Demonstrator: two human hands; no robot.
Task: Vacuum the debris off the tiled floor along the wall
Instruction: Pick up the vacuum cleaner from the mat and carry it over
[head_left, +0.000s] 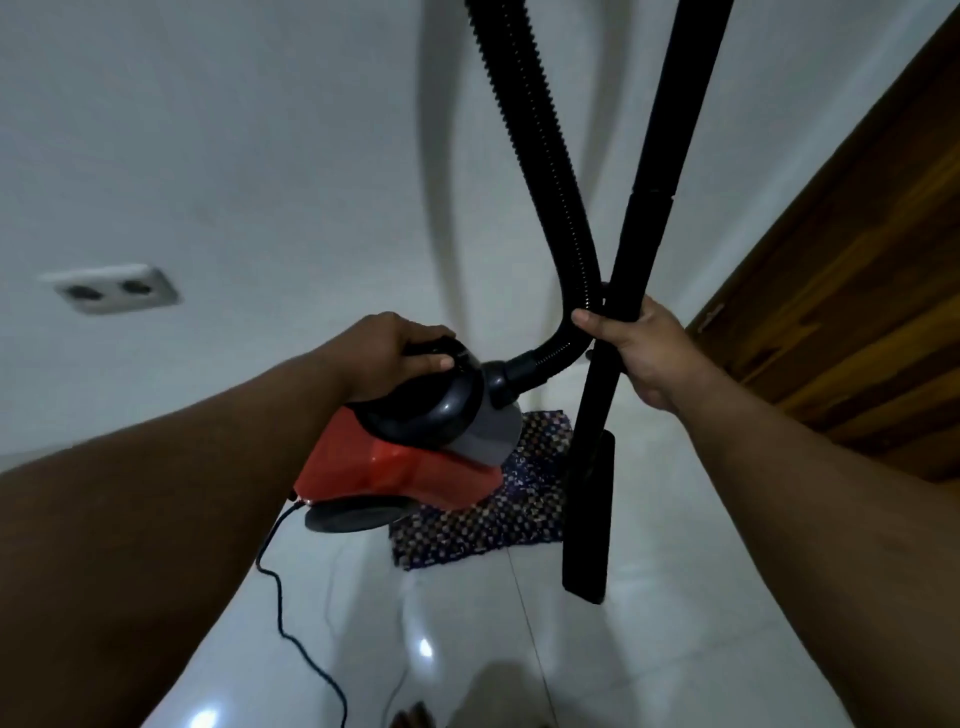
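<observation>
A red and black canister vacuum (395, 462) hangs above the floor, tilted, carried by its black top handle in my left hand (395, 353). Its ribbed black hose (524, 130) curves up out of the front and leaves the top of the view. My right hand (639, 353) is closed around the black wand (649, 208) and pinches the hose against it. The wand runs down to a flat black floor nozzle (589, 525) that rests on or just above the glossy white tiled floor (665, 597). No debris is visible on the tiles.
A white wall (234, 156) fills the left and centre, with a double power socket (117, 288) on it. A brown wooden door (857, 291) stands at right. A small patterned mat (493, 514) lies under the vacuum. The black power cord (291, 613) trails over the tiles.
</observation>
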